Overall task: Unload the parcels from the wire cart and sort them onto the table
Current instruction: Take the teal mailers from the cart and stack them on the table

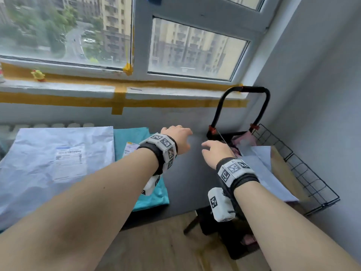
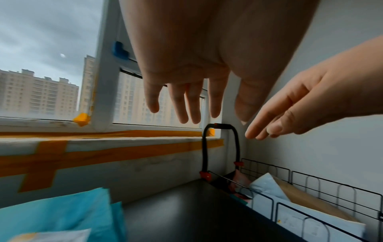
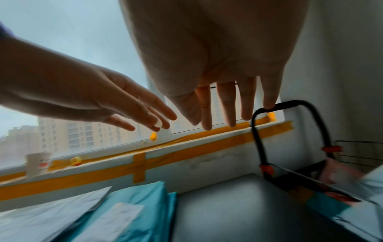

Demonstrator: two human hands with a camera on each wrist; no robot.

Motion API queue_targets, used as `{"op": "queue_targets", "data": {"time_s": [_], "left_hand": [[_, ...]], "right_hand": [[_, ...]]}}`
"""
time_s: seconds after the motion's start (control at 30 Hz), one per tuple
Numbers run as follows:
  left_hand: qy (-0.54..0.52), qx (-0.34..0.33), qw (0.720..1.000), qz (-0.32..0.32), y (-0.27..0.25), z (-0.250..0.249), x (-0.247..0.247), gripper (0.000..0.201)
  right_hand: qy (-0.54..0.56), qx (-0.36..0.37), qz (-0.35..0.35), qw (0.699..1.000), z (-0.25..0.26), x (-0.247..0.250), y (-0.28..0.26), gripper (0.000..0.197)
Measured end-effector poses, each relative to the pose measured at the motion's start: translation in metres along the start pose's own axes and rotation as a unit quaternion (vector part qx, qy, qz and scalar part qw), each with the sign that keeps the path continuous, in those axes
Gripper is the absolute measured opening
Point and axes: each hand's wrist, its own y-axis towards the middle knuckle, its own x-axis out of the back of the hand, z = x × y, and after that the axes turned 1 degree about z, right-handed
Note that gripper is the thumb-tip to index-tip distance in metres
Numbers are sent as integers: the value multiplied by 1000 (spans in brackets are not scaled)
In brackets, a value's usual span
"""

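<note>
Both hands empty — left hand [image 1: 178, 137] and right hand [image 1: 215, 152] hover over the dark table [image 1: 187, 173], fingers [image 2: 186, 104] straight and loosely spread, touching nothing. White parcel [image 1: 58, 159] and teal parcel [image 1: 134, 141] lie on the table; more parcels [image 1: 261, 163] sit in the wire cart [image 1: 304, 173] — just right of the table.

place: high-rise flat room | cues: window [image 1: 66, 30] onto apartment towers, toy duck [image 1: 38, 75] on sill
</note>
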Motion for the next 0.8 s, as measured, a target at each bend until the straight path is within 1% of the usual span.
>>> {"op": "queue_targets", "data": {"time_s": [0.13, 0.23, 0.33, 0.43, 0.6, 0.7, 0.8], "left_hand": [[20, -37, 999, 18, 28, -91, -22, 50], [24, -58, 998, 26, 51, -159, -42, 46], [13, -70, 997, 32, 75, -221, -63, 44], [-3, -73, 997, 30, 96, -271, -82, 42], [-3, -53, 997, 56, 134, -319, -107, 48], [-9, -40, 997, 64, 162, -337, -122, 46], [-29, -27, 996, 80, 196, -349, -140, 44]], "right_hand": [[33, -36, -12, 999, -92, 23, -7, 39], [54, -61, -4, 997, -166, 37, -7, 40], [66, -88, 2, 994, -236, 50, -5, 40], [60, -103, 6, 993, -297, 63, -3, 40], [62, -119, 28, 991, -368, 69, 11, 39], [94, -130, 25, 987, -402, 64, 30, 37], [101, -140, 35, 984, -430, 55, 53, 37]]}}
